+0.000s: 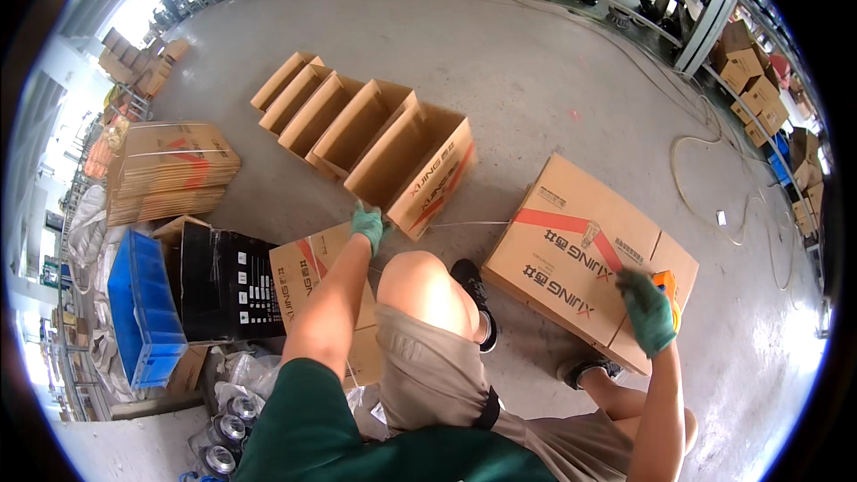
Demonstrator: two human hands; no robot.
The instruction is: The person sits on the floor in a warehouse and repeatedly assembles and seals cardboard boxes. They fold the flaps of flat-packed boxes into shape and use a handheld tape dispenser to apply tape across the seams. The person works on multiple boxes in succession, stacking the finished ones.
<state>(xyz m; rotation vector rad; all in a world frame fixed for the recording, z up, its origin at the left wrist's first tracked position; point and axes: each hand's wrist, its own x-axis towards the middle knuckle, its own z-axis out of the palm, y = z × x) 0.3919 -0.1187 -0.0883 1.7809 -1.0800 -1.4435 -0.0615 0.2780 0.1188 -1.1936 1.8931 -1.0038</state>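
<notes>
An open cardboard box [437, 180] stands on the floor ahead, at the near end of a row of open boxes [326, 120]. My left hand [368, 223], in a green glove, has its fingers closed on that box's near lower corner. On the right, my gloved right hand [650, 314] is closed beside the orange tape dispenser [665, 281] and appears to grip it; the hand hides part of the dispenser. Beneath it lies a stack of flat cartons [571, 259] with red stripes. More flat cardboard [299, 272] lies under my left forearm.
To the left are a strapped bundle of flat cartons [174, 165], a blue plastic crate [143, 308] and a black box [228, 286]. Metal cans [223, 437] stand in plastic at lower left. A hose [683, 178] loops over the floor at right, before shelving [710, 22] with boxes.
</notes>
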